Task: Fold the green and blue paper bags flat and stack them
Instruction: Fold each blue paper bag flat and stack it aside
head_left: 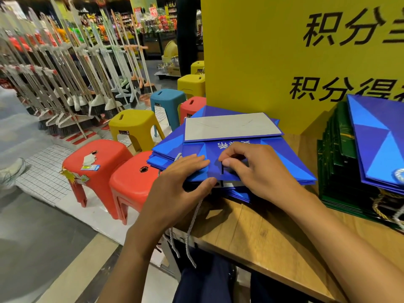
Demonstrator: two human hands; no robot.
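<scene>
Brooms and plastic stools (96, 169) crowd the shop floor left of a wooden table (251, 226). On it the blue bag (284, 158) lies flattened on a pile of blue bags (166, 154), with the green bags (341, 167) stacked to the right. The left hand (177, 184) presses its straight fingers flat on the bag's near left part, probably to pin the fold, while the right hand (251, 169) curls its fingers, seemingly pinching a flap near the edge to crease it.
</scene>
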